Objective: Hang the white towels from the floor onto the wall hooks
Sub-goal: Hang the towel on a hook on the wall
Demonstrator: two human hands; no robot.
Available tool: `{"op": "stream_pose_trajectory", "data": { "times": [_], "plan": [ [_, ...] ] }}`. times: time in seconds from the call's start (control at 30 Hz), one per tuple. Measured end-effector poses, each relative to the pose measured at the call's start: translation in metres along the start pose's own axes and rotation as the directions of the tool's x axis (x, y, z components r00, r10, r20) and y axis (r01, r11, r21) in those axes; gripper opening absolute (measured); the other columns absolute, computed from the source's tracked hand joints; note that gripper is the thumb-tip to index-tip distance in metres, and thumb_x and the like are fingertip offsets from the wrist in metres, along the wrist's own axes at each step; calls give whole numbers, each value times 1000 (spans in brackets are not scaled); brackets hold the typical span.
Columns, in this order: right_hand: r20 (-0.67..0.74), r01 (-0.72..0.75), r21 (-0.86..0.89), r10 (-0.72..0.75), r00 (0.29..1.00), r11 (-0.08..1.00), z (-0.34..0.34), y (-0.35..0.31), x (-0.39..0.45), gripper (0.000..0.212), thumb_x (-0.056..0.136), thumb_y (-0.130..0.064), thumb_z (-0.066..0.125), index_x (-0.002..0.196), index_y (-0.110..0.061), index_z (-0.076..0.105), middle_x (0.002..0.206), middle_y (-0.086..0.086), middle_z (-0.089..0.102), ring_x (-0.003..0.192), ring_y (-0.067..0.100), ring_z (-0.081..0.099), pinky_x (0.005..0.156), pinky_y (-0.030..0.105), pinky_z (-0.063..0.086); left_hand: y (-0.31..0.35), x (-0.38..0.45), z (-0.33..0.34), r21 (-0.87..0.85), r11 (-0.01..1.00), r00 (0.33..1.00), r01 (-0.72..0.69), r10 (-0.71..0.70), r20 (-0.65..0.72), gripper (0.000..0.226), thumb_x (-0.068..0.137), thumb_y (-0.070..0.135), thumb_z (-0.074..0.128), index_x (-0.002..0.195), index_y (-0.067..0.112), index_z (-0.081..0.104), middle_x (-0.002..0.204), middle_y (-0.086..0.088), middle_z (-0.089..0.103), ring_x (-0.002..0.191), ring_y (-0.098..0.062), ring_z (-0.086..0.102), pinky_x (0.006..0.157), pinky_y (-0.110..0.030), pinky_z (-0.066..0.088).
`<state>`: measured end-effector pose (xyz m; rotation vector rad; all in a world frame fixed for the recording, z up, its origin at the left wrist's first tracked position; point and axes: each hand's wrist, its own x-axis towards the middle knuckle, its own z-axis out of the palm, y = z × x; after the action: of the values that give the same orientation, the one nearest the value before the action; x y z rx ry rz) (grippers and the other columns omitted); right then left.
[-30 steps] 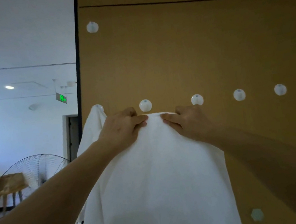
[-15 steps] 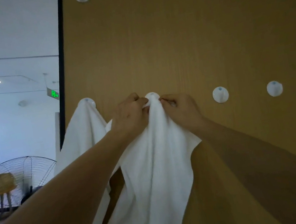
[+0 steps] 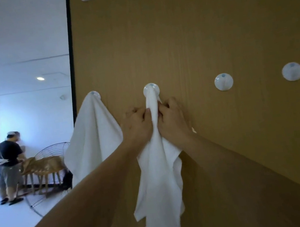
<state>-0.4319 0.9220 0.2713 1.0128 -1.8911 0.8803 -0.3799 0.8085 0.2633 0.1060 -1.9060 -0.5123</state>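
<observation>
White towel (image 3: 158, 180) hangs bunched, seemingly hooked.

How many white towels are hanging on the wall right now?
2. One towel hangs from the leftmost hook, untouched; the other towel drapes from the next hook, gripped by both hands. Any left on the floor are out of view.

No lettering, label, brand, number or sign can be read anywhere in front of me: not on the wooden wall (image 3: 201, 33), not on the white hooks (image 3: 223, 81), not on the white towels (image 3: 93, 133) hanging there.
</observation>
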Motion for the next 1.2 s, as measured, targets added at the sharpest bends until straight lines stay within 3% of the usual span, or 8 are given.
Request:
{"op": "stream_pose_trajectory", "data": {
  "times": [0.17,0.3,0.5,0.7,0.9,1.0,1.1,1.2],
  "plan": [
    [-2,-87,287,91,996,954,8,0,-24,29,98,-26,44,112,-6,59,106,6,57,92,19,57,78,31,46,8,-39,7,-184,973,991,137,-133,33,21,102,34,37,103,30,57,90,13,64,81,-1,59,63,-13,39],
    [92,-218,433,198,976,875,9,-2,-50,27,101,-22,40,120,-10,55,110,8,62,100,22,62,83,31,49,8,-67,6,-213,932,956,294,-281,87,28,100,47,39,120,32,53,106,12,63,97,-10,62,74,-24,47],
    [280,-249,154,199,939,956,3,-4,-81,53,101,-33,39,149,-14,31,138,13,48,122,28,49,96,40,47,15,-95,-26,131,935,914,329,-351,202,45,101,37,44,140,15,49,135,-7,58,123,-27,54,104,-37,42],
    [114,-1,-182,22,993,983,-6,-44,-115,52,92,-41,52,138,-17,48,146,12,37,131,31,31,106,45,32,27,-128,-94,235,928,924,289,-335,186,38,98,35,53,133,20,56,131,-5,61,116,-26,57,93,-31,45],
    [211,123,5,-122,970,992,-13,-157,-157,45,92,-37,54,134,-22,53,143,8,44,129,29,36,103,41,29,27,-188,-220,417,853,921,313,-381,88,47,93,39,59,138,26,52,137,-3,57,119,-24,55,101,-42,47],
    [269,181,147,-216,939,972,-16,-233,-191,46,91,-31,58,135,-21,52,141,9,46,127,31,38,101,41,34,25,-233,-307,515,799,926,312,-376,23,37,92,34,58,128,25,58,123,-5,64,104,-22,61,84,-35,52],
    [299,183,284,-268,916,941,-20,-317,-228,39,87,-25,59,126,-20,59,126,10,56,117,32,45,94,41,44,26,-285,-397,650,691,913,317,-408,-12,30,94,31,55,123,25,60,120,-5,64,93,-17,57,70,-26,39],
    [326,246,408,-392,860,879,-24,-417,-274,34,87,-27,59,119,-17,60,123,11,55,117,33,46,93,39,43,34,-345,-501,776,506,872,377,-476,-114,43,92,36,58,134,24,54,129,-10,59,112,-28,57,86,-33,45]
  ]
}}
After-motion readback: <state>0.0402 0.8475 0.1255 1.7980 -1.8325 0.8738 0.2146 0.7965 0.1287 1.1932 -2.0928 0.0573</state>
